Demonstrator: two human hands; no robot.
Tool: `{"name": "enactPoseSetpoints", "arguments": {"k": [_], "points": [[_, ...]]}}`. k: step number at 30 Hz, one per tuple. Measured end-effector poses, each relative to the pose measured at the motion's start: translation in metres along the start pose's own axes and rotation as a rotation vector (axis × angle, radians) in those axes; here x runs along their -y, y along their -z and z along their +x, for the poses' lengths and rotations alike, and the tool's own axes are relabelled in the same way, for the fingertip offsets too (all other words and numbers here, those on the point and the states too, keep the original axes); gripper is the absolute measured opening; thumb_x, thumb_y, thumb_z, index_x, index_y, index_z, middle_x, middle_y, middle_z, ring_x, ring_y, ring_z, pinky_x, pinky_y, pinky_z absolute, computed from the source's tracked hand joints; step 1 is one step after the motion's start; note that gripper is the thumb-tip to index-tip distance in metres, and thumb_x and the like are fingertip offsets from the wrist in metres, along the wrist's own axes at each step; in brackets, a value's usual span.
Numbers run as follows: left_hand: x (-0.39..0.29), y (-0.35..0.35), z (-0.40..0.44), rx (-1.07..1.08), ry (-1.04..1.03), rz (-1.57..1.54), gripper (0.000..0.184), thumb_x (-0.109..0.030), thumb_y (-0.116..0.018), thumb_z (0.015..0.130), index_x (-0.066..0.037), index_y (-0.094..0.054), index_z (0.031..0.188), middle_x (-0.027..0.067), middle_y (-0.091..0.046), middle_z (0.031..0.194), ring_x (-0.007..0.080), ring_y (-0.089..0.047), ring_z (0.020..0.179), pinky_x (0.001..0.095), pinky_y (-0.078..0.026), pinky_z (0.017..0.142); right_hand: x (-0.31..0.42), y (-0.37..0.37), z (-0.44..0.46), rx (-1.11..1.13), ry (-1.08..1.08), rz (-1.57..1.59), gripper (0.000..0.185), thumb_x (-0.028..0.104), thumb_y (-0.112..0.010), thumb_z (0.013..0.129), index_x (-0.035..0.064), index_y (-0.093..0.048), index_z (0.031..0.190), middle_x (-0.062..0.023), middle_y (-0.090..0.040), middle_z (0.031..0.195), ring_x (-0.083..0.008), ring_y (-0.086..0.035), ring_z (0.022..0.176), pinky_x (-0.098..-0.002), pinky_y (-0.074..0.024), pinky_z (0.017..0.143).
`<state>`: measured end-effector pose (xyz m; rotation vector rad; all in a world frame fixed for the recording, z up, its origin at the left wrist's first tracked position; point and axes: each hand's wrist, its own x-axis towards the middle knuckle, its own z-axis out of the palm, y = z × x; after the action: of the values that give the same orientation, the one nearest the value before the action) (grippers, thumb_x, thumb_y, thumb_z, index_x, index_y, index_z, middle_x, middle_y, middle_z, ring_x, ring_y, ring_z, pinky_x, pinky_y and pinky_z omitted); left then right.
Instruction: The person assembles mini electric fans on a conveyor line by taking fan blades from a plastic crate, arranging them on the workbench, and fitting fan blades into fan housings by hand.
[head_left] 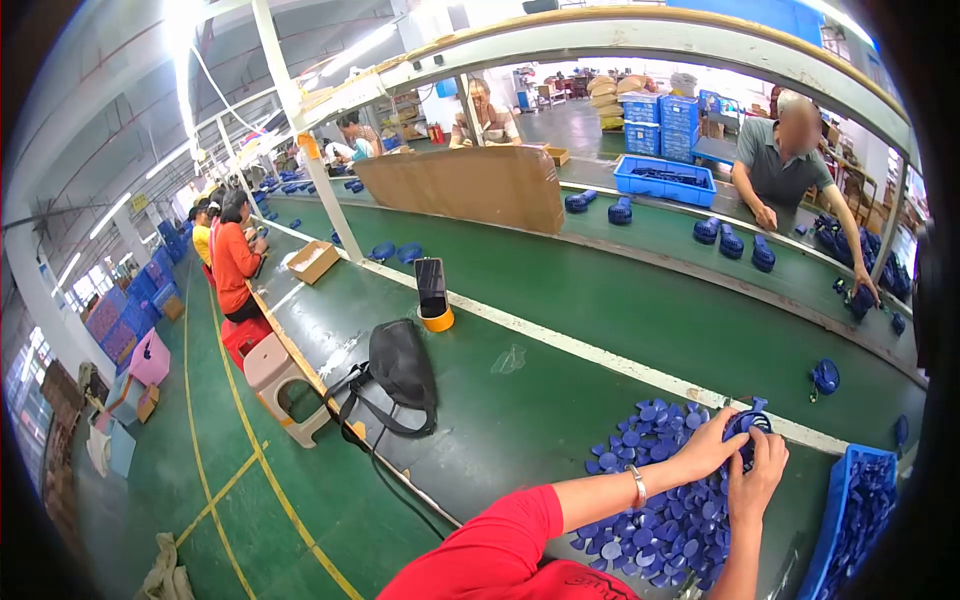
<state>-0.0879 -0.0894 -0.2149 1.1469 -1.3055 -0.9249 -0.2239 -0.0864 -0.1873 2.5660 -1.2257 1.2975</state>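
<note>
My left hand [708, 447], with a metal bracelet at its wrist, has its fingers closed on the rim of a dark blue handheld fan [748, 424]. From the near side, my right hand [757, 482] grips the same fan, thumb and fingers on its round head. The fan's short handle points away from me, close to the white belt edge. Below and around my forearms spreads a pile of small blue round plastic caps [640, 530] on the dark worktable. The fingers partly hide the fan's face.
A blue bin [850, 520] of blue parts stands at right. Left on the table are a black bag [402, 375] and a phone [431, 285] propped on yellow tape [437, 320]. Across the green conveyor [560, 290], a person [790, 170] handles blue fans.
</note>
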Motion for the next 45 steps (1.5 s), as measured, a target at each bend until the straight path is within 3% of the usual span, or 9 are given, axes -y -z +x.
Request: {"name": "enactPoseSetpoints", "arguments": {"k": [6,10,24,27,30,33,38,41,45], "points": [[-0.004,0.009,-0.010,-0.040,-0.030,-0.049,0.042,-0.015,-0.064,0.085,0.002,-0.048,0.120,0.0174,-0.060,0.111,0.0236,-0.057,0.106,0.0354,-0.044,0.092,0.014,0.002,0.005,-0.291,-0.033,-0.122,0.055,0.009,-0.078,0.062,0.0008,-0.057,0.112,-0.0154,-0.056,0.101,-0.0320,-0.054,0.099,-0.0425,-0.0410,0.089],[-0.014,0.015,-0.019,-0.049,-0.058,-0.052,0.041,-0.012,-0.068,0.081,0.003,-0.051,0.116,0.0170,-0.063,0.102,0.0234,-0.061,0.098,0.0355,-0.047,0.087,-0.005,-0.007,0.007,0.103,-0.430,0.649,0.047,0.013,-0.081,0.061,-0.0009,-0.059,0.100,-0.0043,-0.060,0.083,-0.0142,-0.056,0.074,-0.0294,-0.0474,0.069],[-0.003,0.007,-0.014,-0.189,0.003,0.044,0.041,-0.013,-0.071,0.076,0.001,-0.054,0.111,0.0184,-0.065,0.096,0.0306,-0.064,0.093,0.0377,-0.048,0.085,-0.003,-0.030,0.001,0.100,-0.492,0.456,0.030,0.008,-0.073,0.064,0.0000,-0.053,0.085,-0.0065,-0.056,0.071,-0.0132,-0.052,0.069,-0.0307,-0.0465,0.063],[0.015,0.010,0.004,-0.157,-0.053,0.121,0.046,-0.024,-0.065,0.086,-0.001,-0.048,0.122,0.0172,-0.063,0.102,0.0299,-0.061,0.099,0.0374,-0.048,0.084,-0.062,-0.058,0.005,0.133,-0.503,0.649,0.034,0.014,-0.078,0.068,-0.0002,-0.059,0.092,-0.0025,-0.059,0.075,-0.0119,-0.054,0.072,-0.0300,-0.0473,0.063],[0.024,0.046,0.021,-0.025,0.087,-0.015,0.044,-0.032,-0.057,0.093,-0.001,-0.048,0.123,0.0123,-0.064,0.095,0.0181,-0.064,0.083,0.0321,-0.050,0.070,-0.094,-0.045,0.018,0.096,-0.831,0.935,0.039,0.021,-0.070,0.083,0.0023,-0.056,0.115,-0.0051,-0.062,0.096,-0.0149,-0.060,0.079,-0.0293,-0.0502,0.067],[0.044,0.108,0.022,-0.269,0.034,0.315,0.027,-0.024,-0.057,0.092,-0.001,-0.057,0.107,0.0085,-0.066,0.079,0.0152,-0.065,0.073,0.0298,-0.051,0.066,-0.158,-0.043,-0.010,-0.068,-0.921,0.964,0.047,0.029,-0.064,0.089,0.0049,-0.050,0.127,-0.0070,-0.061,0.105,-0.0162,-0.060,0.086,-0.0281,-0.0496,0.069],[0.110,0.201,-0.007,-0.745,0.155,0.428,0.022,-0.021,-0.052,0.088,-0.005,-0.065,0.080,0.0138,-0.067,0.078,0.0304,-0.066,0.070,0.0417,-0.052,0.065,-0.196,-0.028,-0.081,-0.139,-1.047,0.812,0.030,0.026,-0.064,0.089,0.0053,-0.064,0.111,-0.0091,-0.067,0.097,-0.0149,-0.062,0.079,-0.0260,-0.0508,0.068],[0.108,0.202,-0.024,-0.798,0.040,0.195,0.015,-0.017,-0.055,0.093,-0.005,-0.062,0.088,0.0044,-0.062,0.070,0.0116,-0.060,0.061,0.0279,-0.050,0.056,-0.162,-0.024,-0.089,-0.371,-1.032,0.889,0.024,0.019,-0.067,0.087,0.0016,-0.064,0.103,-0.0104,-0.067,0.087,-0.0161,-0.064,0.073,-0.0279,-0.0534,0.065],[0.123,0.185,-0.021,-0.831,0.076,0.354,0.013,-0.015,-0.059,0.092,-0.003,-0.064,0.095,0.0049,-0.065,0.077,0.0095,-0.060,0.064,0.0235,-0.049,0.059,-0.145,-0.040,-0.085,-0.444,-1.024,0.745,0.012,0.014,-0.066,0.087,0.0023,-0.065,0.091,-0.0058,-0.064,0.077,-0.0109,-0.059,0.065,-0.0243,-0.0491,0.061]]}}
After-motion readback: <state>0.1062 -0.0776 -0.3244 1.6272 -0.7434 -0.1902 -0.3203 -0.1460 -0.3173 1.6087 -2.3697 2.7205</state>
